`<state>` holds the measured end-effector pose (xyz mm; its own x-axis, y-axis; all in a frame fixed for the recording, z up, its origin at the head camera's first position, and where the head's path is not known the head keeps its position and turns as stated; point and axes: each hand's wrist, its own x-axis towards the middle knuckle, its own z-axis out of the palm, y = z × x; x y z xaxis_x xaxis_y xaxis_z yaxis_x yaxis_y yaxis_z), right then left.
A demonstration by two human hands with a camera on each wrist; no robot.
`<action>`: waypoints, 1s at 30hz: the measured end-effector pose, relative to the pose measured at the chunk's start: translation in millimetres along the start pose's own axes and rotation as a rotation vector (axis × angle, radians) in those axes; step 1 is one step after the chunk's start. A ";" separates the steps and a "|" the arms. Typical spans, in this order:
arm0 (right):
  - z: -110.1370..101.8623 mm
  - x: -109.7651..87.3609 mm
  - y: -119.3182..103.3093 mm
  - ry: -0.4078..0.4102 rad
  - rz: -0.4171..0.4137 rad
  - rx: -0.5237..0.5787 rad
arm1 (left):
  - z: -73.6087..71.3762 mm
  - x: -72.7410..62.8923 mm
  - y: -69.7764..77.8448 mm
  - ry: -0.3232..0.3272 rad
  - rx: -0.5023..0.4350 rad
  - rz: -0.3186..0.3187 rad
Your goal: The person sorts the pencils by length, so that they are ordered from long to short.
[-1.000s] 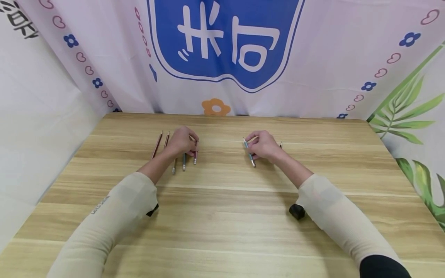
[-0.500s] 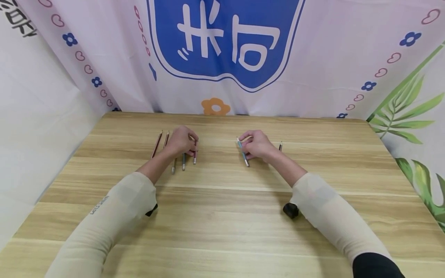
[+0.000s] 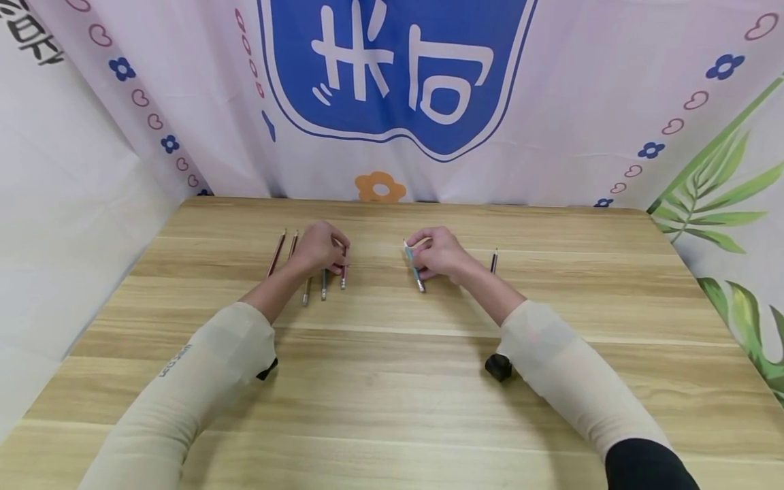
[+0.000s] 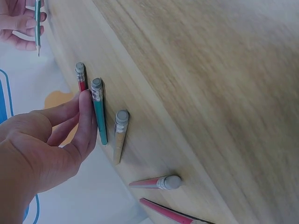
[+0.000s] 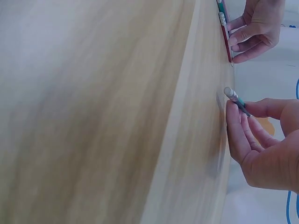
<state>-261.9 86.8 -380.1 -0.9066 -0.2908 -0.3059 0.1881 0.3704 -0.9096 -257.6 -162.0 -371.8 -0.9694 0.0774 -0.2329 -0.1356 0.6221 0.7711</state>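
Note:
My left hand (image 3: 320, 248) pinches a red pencil (image 3: 344, 275) that lies on the table, eraser end toward me. Just left of it in the row are a teal-green pencil (image 4: 99, 114) and a tan pencil (image 4: 119, 140). Two reddish pencils lie farther left, one of them (image 3: 277, 253) at the row's outer end. Between the thumb and fingers of my right hand (image 3: 442, 253) is a light-blue-green pencil (image 3: 414, 269), its eraser toward me. In the right wrist view this pencil (image 5: 237, 100) appears raised off the table.
A dark pencil (image 3: 494, 260) lies on the wooden table (image 3: 380, 395) to the right, partly behind my right forearm. A printed curtain (image 3: 563, 122) hangs along the table's back edge. White fabric with leaf prints (image 3: 716, 204) borders the right side.
My right hand has moved left with the light-blue-green pencil, closer to my left hand. More of the dark pencil on the right now shows. The left hand has stayed in place.

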 end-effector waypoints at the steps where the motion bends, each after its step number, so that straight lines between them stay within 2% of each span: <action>1: 1.0 0.7 -0.2 -0.002 -0.003 0.000 | -0.1 -0.1 0.1 -0.001 -0.001 0.001; 17: 22.2 9.5 -7.7 -0.039 -0.011 0.053 | 0.5 0.6 -2.3 0.001 0.006 0.013; 30: 41.2 15.7 -15.2 -0.027 -0.025 0.060 | 1.5 1.5 -2.5 -0.003 0.008 0.015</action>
<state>-263.4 40.3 -382.6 -0.9009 -0.3234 -0.2894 0.1883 0.3095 -0.9321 -258.4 -162.3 -375.0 -0.9707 0.0895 -0.2231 -0.1190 0.6274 0.7695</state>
